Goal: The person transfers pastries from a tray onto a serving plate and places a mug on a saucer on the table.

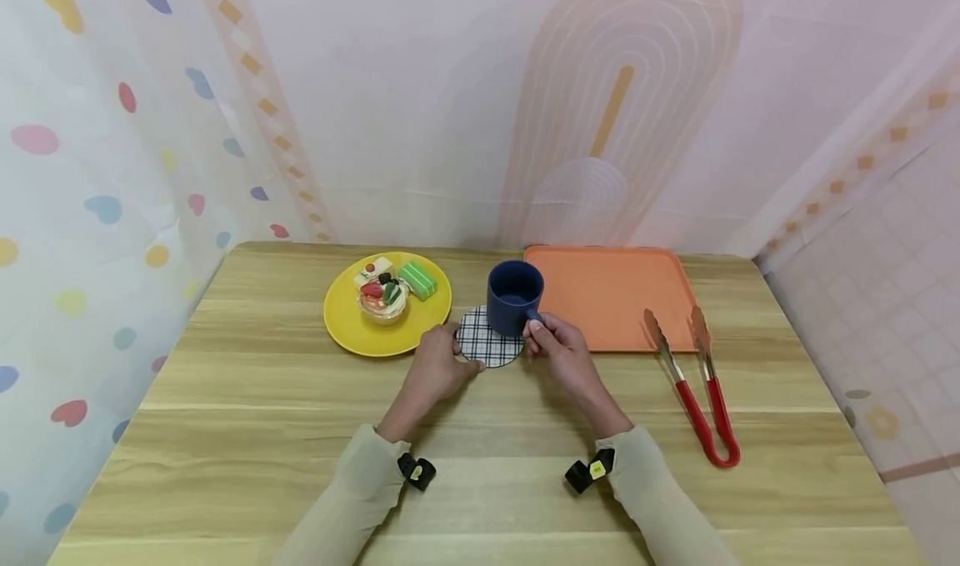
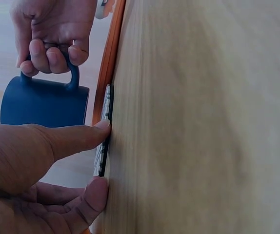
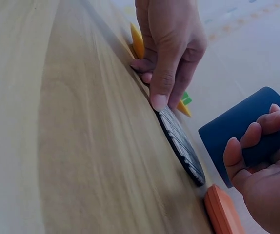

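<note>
A dark blue mug (image 1: 513,303) is held by its handle in my right hand (image 1: 566,353). In the left wrist view the fingers curl through the handle, and the mug's base is raised above the table. Below it lies a round checked coaster (image 1: 483,351), partly covered by the mug in the head view. With thumb and fingers at its left and near edge, my left hand (image 1: 438,364) grips the coaster. The right wrist view shows the coaster (image 3: 181,144) flat on the wood, the mug (image 3: 242,126) tilted a little above it.
A yellow plate (image 1: 341,328) with a fruit tart (image 1: 382,299) and small cakes stands to the left. An orange tray (image 1: 600,299) lies at the back right. Red-handled tongs (image 1: 697,416) lie spread, tips over the tray's near right corner. A curtain hangs behind the table.
</note>
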`<act>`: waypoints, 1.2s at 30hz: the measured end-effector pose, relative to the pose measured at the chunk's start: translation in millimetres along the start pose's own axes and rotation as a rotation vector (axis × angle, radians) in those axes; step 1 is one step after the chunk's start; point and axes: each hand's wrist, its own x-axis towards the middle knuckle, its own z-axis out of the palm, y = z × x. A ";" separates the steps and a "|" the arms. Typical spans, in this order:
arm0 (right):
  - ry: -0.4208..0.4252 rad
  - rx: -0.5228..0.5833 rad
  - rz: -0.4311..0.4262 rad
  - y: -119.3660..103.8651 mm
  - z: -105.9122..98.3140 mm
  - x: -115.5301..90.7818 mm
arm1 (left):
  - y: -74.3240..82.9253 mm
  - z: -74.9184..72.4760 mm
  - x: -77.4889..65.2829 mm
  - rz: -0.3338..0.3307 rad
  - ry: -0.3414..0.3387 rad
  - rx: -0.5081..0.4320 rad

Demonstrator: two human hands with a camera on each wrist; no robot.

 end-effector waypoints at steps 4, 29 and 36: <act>-0.012 -0.011 -0.004 1.1 4.2 0.0 | 0.9 -1.7 -0.7 0.000 0.004 -0.011; -0.048 0.002 0.060 10.1 21.4 -6.9 | -1.6 -0.2 -1.4 0.045 0.009 -0.059; -0.115 0.012 0.100 8.0 16.5 -4.4 | -2.3 0.0 -0.6 0.025 0.006 -0.043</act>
